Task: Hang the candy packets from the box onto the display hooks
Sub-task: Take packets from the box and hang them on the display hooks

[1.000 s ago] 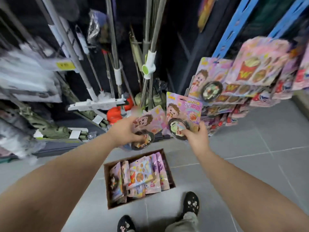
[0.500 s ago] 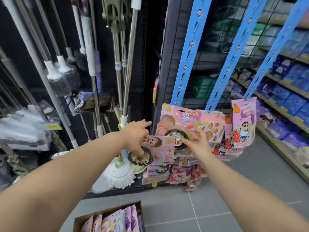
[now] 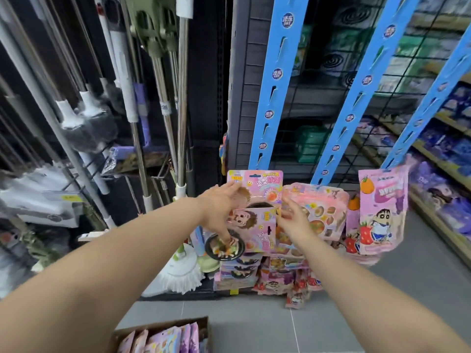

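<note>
- Head view: compared with a second ago, the view has been raised from the box (image 3: pixel 201 323) to the display; the box is now cut off at the bottom edge, with more packets standing in it.
- Half a second ago a packet was held up at the hook strip (image 3: pixel 271 93) by the right hand (image 3: pixel 295 220). That hung packet (image 3: pixel 257 183) is now seen at the strip's lower end with the hand off it, so one hang is judged done.
- Held packet (image 3: pixel 257 233): kept in the left hand (image 3: pixel 219 210), just below and overlapping the hung one, turned sideways with its hang slot to the right. Not yet hooked.
- Left grip: closed on the held packet, fingers curled down over its round blister, arm stretched forward.
- Right grip: relaxed and wide, holding nothing, fingers reaching at the held packet's upper right corner; contact cannot be told because of blur.
- Likely next: the held packet is to be turned upright and taken to a free hook.
- Mops (image 3: pixel 178 271) stand left of the display, clear of the hands.
</note>
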